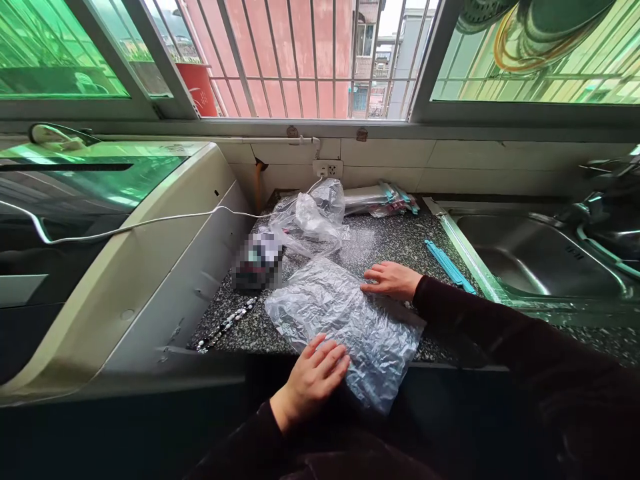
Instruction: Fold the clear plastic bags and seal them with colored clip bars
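Observation:
A crinkled clear plastic bag (345,320) lies spread over the speckled countertop (370,240), its lower corner hanging past the front edge. My left hand (313,377) rests on the bag's near left side, fingers stretched out over the plastic. On the upper right part of the bag lies my right hand (391,281), palm down with its fingers extended. Both hands touch the bag without visibly gripping it. Behind it sits a heap of loose clear plastic (315,217). Turquoise strips (450,267) lie to the right of my right hand.
A metal sink (540,253) is set in at the right. The washing machine (175,267) stands left, with a white cable (190,215) running across it to a wall socket (328,169). Packaged turquoise items (385,200) lie at the back. A beaded strap (227,325) lies left.

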`<state>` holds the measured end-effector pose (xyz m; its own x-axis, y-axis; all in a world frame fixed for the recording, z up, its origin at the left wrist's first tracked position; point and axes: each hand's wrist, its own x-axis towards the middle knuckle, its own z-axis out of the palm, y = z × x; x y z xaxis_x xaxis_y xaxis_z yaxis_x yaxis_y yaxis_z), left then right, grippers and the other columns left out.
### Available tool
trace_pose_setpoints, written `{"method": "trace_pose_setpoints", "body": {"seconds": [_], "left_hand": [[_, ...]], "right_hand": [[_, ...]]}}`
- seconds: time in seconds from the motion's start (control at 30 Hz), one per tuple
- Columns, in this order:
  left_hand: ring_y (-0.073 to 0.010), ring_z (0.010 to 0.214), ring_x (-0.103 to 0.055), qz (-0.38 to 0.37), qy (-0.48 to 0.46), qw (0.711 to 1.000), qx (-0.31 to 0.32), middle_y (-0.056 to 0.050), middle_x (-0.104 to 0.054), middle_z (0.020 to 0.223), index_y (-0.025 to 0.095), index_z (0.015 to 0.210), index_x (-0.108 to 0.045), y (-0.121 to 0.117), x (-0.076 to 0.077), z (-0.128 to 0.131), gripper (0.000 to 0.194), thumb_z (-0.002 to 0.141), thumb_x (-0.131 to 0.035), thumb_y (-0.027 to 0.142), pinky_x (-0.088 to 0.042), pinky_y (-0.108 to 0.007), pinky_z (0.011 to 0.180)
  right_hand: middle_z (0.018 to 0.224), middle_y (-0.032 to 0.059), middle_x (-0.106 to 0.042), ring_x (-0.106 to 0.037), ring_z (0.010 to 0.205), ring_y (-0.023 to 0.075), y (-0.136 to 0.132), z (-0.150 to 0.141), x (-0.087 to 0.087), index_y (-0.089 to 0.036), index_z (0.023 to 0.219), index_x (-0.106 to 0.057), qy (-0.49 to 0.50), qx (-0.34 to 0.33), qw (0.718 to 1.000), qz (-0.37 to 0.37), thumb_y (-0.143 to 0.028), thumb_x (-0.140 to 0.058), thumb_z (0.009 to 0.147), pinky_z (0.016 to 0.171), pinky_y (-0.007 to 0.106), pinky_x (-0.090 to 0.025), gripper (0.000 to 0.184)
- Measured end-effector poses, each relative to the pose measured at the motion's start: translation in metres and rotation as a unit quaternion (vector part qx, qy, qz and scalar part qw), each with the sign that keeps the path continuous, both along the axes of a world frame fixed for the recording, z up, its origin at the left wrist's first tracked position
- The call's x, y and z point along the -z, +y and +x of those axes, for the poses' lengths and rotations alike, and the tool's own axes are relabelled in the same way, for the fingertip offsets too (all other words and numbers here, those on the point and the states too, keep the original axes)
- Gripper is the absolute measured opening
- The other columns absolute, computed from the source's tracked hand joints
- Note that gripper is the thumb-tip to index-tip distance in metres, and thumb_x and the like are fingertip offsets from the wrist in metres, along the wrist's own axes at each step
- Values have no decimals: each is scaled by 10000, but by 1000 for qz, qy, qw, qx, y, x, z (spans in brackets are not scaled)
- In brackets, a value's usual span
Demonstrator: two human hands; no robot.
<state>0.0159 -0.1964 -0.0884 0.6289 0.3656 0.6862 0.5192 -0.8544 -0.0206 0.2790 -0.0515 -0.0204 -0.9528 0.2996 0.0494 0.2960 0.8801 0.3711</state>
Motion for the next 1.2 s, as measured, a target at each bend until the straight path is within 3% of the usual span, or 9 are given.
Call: {"method": "trace_pose_setpoints", "body": {"seconds": [0.13, 0.3, 0.5, 0.67, 0.73, 0.83, 0.97, 1.07, 1.2], "left_hand": [[-169, 925, -599, -36, 4, 999, -23, -71, -681, 941, 181, 1047, -604, 5, -10, -25, 224, 850, -497, 185, -471, -335, 884], [-185, 910, -609, -52, 15, 998, -27, -80, -687, 938, 182, 997, -621, 10, -15, -38, 210, 846, -478, 155, -498, -338, 827], [-163, 902, -630, -179, -119, 976, 23, -102, -683, 941, 194, 1071, -588, 12, -14, -41, 298, 843, -427, 88, -531, -307, 778], [-178, 887, -642, -278, -187, 942, 22, -104, -687, 959, 192, 1034, -623, 10, -22, -45, 263, 789, -545, 136, -532, -294, 762], [-194, 865, -649, -340, -213, 916, -13, -96, -697, 934, 184, 975, -649, 11, -26, -45, 224, 761, -586, 183, -527, -310, 770], [-202, 788, -651, -457, -253, 850, -64, -85, -702, 860, 149, 887, -665, 14, -33, -43, 201, 719, -610, 246, -523, -298, 715], [-158, 609, -593, -538, -302, 778, -122, -39, -637, 629, 128, 684, -625, 21, -40, -37, 260, 760, -534, 359, -479, -257, 586], [-142, 565, -567, -604, -336, 711, -129, -20, -591, 568, 136, 599, -565, 27, -45, -32, 370, 741, -534, 475, -475, -264, 581], [-145, 569, -582, -678, -373, 623, -112, -26, -616, 615, 132, 627, -562, 34, -49, -28, 432, 621, -625, 559, -500, -283, 587]], "right_hand": [[867, 80, -603, -462, 698, 151, 0, -3, 0, -167, 963, -591, -2, -43, 999, 31, -170, -439, 867, 561, 279, -280, 180], [852, 63, -612, -477, 677, 135, -14, 8, 6, -176, 1020, -567, 31, -70, 996, 50, -132, -371, 901, 569, 278, -293, 234], [922, 90, -611, -498, 705, 137, -36, 16, 12, -175, 1084, -549, 79, -35, 996, -17, -122, -348, 896, 593, 277, -350, 279], [878, 76, -616, -532, 721, 137, -53, 10, 23, -207, 1020, -602, 174, 27, 980, -88, -160, -369, 893, 616, 261, -396, 270], [850, 72, -621, -544, 713, 139, -57, 5, 26, -212, 947, -636, 207, 61, 969, -124, -208, -388, 892, 610, 255, -404, 254], [825, 73, -624, -561, 706, 145, -63, 1, 27, -197, 854, -660, 253, 121, 938, -204, -233, -393, 877, 604, 250, -420, 271], [761, 62, -627, -572, 685, 162, -70, 2, 21, -181, 775, -649, 293, 239, 866, -328, -261, -412, 832, 623, 265, -452, 256], [710, 40, -636, -572, 670, 172, -75, 1, 13, -182, 750, -635, 288, 330, 809, -393, -315, -410, 831, 635, 273, -458, 274], [699, 30, -629, -561, 666, 169, -80, -1, 4, -175, 753, -620, 305, 369, 759, -442, -387, -389, 833, 620, 261, -444, 324]]}}
